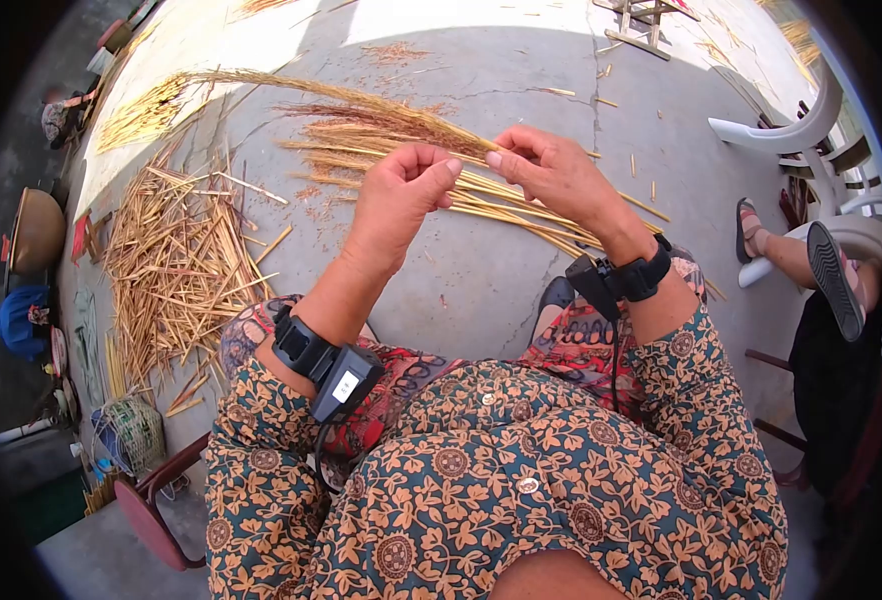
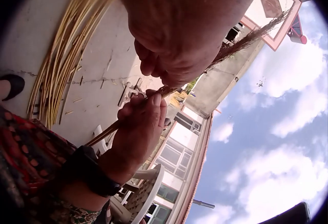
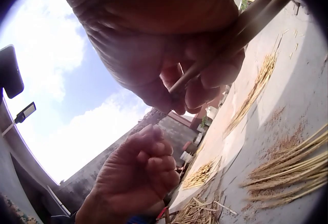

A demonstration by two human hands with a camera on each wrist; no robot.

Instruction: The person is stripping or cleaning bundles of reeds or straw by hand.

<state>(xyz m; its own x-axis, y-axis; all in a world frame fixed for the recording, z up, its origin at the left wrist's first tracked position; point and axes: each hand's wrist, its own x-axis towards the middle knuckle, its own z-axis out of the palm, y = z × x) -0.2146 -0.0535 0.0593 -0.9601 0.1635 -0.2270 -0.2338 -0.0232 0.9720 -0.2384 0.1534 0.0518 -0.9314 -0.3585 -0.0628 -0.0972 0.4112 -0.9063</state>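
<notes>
In the head view my right hand (image 1: 561,178) pinches a broomcorn stalk between thumb and fingers. Its long brushy head (image 1: 361,98) stretches away to the upper left. The right wrist view shows the bare stem (image 3: 261,16) running out past my right fingers. My left hand (image 1: 401,195) is held up beside it, fingers curled with the thumb against the index finger. Nothing shows within the left fingers in the right wrist view. Behind both hands, a bundle of broomcorn stalks (image 1: 521,200) lies on the concrete floor.
A heap of short cut stalks (image 1: 181,265) lies on the floor at left, near a mesh bag (image 1: 129,435). White plastic chairs (image 1: 791,135) and another person's legs (image 1: 786,265) are at right. A small wooden stool (image 1: 641,25) stands at the far side.
</notes>
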